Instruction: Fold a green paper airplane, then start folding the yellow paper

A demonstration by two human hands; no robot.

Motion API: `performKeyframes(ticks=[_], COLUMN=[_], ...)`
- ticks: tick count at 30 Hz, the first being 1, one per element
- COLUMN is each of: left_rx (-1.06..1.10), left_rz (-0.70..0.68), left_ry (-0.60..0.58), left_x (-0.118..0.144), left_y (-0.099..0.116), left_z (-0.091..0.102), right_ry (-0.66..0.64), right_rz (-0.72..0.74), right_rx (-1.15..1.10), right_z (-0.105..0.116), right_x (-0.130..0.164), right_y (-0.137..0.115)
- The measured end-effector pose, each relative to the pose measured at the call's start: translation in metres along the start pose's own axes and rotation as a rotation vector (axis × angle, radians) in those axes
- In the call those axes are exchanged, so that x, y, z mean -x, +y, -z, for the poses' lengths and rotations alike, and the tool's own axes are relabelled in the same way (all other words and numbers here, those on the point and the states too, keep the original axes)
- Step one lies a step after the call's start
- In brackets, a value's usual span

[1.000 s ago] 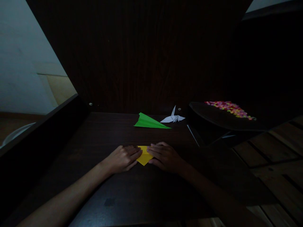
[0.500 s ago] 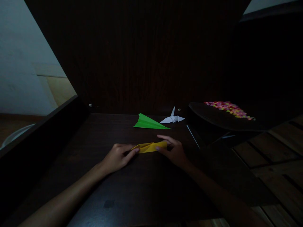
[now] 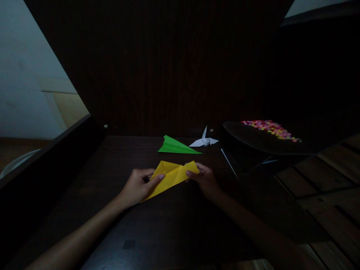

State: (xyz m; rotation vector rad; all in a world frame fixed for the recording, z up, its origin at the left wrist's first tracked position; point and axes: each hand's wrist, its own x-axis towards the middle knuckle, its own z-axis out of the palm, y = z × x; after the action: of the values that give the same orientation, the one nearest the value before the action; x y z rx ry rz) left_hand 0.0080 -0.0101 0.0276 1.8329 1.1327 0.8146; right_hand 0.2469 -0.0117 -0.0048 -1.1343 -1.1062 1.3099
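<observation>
1. Yellow paper (image 3: 171, 176): thin, matt sheet, sharply creased, flat colour without shine; pinched between bare left hand (image 3: 137, 186) and bare right hand (image 3: 206, 180).
2. Green paper plane (image 3: 176, 145): matt paper, crisp folds, smooth faces.
3. White paper crane (image 3: 204, 140): matt paper, fine sharp creases.
4. Table (image 3: 174, 225): dark wood, smooth, with a faint satin sheen near the front edge and grain barely visible.
5. Back panel (image 3: 168, 67): dark wood, matt, with vertical grain lines.
6. Floorboards (image 3: 332, 187): dull brown wood planks, dark gaps between.
7. Coloured bits (image 3: 271, 128): material unclear in the dim light.
</observation>
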Motion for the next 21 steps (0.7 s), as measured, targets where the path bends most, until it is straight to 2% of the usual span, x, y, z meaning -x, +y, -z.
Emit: performKeyframes(ticks=[5, 9, 16, 18, 21], left_rx=[0.244, 0.421, 0.581, 0.594, 0.574], left_rz=[0.214, 0.315, 0.341, 0.326, 0.312], left_ry=[-0.084, -0.235, -0.43, -0.433, -0.379], left_x=[-0.002, -0.004, -0.004, -0.003, -0.003], left_y=[0.004, -0.002, -0.012, -0.011, -0.007], left_z=[-0.001, 0.0, -0.004, -0.005, -0.007], right_ry=[0.017, 0.036, 0.008, -0.022, -0.069], right_rz=[0.003, 0.023, 0.034, 0.045, 0.046], right_rx=[0.073, 0.122, 0.182, 0.204, 0.216], right_z=[-0.001, 0.0, -0.001, -0.001, -0.002], right_x=[0.003, 0.003, 0.005, 0.006, 0.008], right_y=[-0.005, -0.008, -0.01, -0.011, -0.009])
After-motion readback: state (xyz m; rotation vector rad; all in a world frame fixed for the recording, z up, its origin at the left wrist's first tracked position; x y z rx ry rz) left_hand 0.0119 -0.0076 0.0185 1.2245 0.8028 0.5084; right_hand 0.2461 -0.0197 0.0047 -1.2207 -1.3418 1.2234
